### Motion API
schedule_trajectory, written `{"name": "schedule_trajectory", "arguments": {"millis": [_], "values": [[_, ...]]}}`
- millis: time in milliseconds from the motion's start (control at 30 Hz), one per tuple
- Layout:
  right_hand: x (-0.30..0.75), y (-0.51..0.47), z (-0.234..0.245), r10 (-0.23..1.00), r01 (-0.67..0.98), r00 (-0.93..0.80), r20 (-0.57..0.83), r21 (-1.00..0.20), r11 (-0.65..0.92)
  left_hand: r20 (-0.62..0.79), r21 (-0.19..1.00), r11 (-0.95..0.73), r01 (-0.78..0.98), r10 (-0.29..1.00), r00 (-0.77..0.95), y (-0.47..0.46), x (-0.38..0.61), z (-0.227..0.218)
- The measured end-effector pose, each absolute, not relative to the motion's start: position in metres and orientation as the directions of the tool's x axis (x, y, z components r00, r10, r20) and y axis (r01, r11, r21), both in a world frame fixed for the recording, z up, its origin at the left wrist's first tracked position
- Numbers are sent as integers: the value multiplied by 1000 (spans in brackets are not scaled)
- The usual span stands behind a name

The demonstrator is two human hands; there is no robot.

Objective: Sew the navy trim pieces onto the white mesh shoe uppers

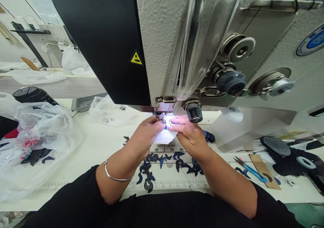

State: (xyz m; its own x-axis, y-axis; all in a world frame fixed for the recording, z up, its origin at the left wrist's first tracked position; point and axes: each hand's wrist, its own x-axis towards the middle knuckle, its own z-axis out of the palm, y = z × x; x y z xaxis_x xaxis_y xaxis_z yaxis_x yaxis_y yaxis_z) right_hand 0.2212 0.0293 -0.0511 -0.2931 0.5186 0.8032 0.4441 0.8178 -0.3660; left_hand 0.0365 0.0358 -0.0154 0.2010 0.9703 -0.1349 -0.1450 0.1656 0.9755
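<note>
My left hand [145, 133] and my right hand [188, 133] meet under the needle area of a grey sewing machine [202, 45]. Both pinch a small piece of white mesh fabric [165, 137] with a dark blue shape on it, held flat at the presser foot [162, 116] in the machine's lamp light. My left fingers press its left edge, my right fingers its right edge. A silver bangle [115, 175] circles my left wrist.
Several dark blue cut pieces [162, 162] lie on the white table by a printed ruler [164, 185]. Blue thread snips [249, 170] and a brown card strip [263, 170] sit at right. Plastic bags [37, 133] and a black flask [32, 95] stand left.
</note>
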Motion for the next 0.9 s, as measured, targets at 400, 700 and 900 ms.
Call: {"name": "schedule_trajectory", "arguments": {"millis": [400,700,900], "values": [[222,30,-48,541,459,-284,791,-383,802,-119,990,131,-57,976,183,35,35,-20],[224,33,-47,562,420,-271,782,-429,800,-71,997,65,46,988,137,30,36,-23],[226,35,-50,588,427,-259,766,-455,781,-57,998,53,33,988,145,28,36,-22]]}}
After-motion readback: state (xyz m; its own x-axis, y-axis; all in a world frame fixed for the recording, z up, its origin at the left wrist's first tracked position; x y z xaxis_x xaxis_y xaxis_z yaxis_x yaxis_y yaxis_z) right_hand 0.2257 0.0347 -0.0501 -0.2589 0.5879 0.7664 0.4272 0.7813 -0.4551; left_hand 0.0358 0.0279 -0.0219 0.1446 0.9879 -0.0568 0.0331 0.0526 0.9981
